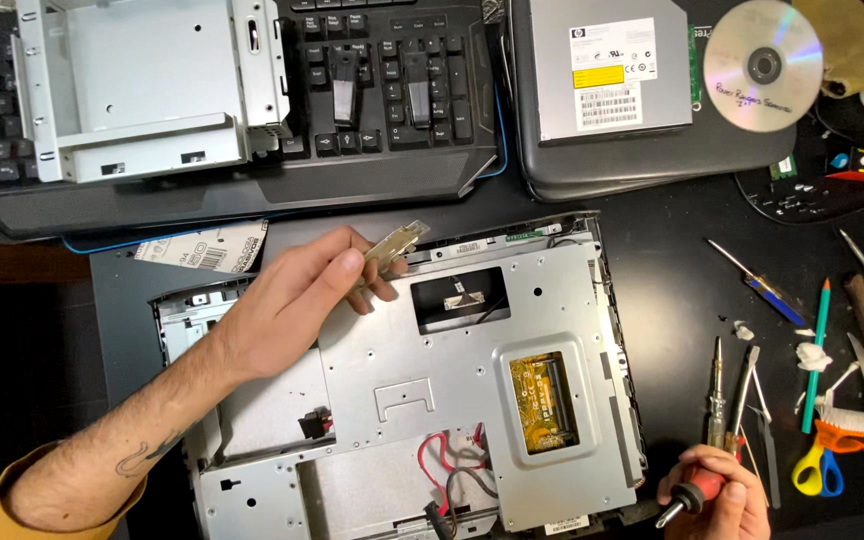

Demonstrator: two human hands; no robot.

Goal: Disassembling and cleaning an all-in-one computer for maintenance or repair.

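My left hand [297,295] reaches over an opened computer chassis [542,300] and pinches a small flat metal bracket [397,243] above its upper edge. My right hand [717,500] rests at the chassis' lower right corner, closed around a red-and-black screwdriver handle [697,488]. The grey metal shield plate has a rectangular cutout [460,295] near the top, a window showing a yellow circuit board [542,400], and red and black wires [452,470] at the bottom.
A black keyboard [392,110] lies at the back with a grey metal drive cage [142,85] on it. An optical drive [612,70] and a disc [762,65] sit at back right. Screwdrivers [757,285], a teal pencil [816,350], scissors [817,470] and a brush [857,425] crowd the right side.
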